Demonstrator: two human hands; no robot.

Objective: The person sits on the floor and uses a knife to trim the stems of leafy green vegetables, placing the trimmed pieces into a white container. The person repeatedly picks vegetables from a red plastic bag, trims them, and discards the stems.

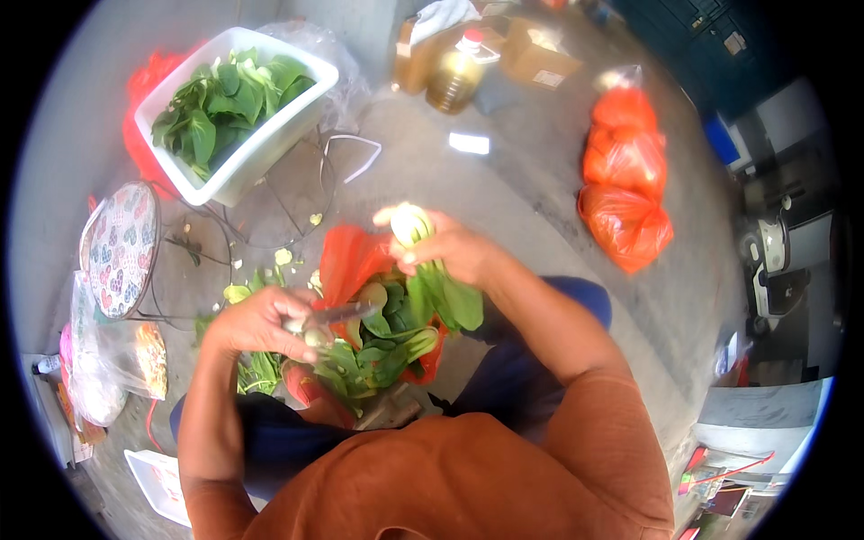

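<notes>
My right hand (455, 246) grips a head of bok choy (442, 293), its pale stem end up and its green leaves hanging down. A knife (345, 312) is in my left hand (270, 322), the blade pointing toward the right hand and apart from the bok choy. Small pale bits (315, 336) show at the left fingertips; whether they are held is unclear. Below both hands, a red plastic bag (352, 260) lies open between my legs with more bok choy (385, 341) in it. Loose green leaves (260, 371) lie left of it.
A white plastic basin (273, 158) of leafy greens stands upper left on a wire-legged stand. Beside it is a heart-patterned round stool (121, 250). An oil bottle (453, 77) and cardboard boxes (540, 57) stand at the back. Filled red bags (624, 175) lie right.
</notes>
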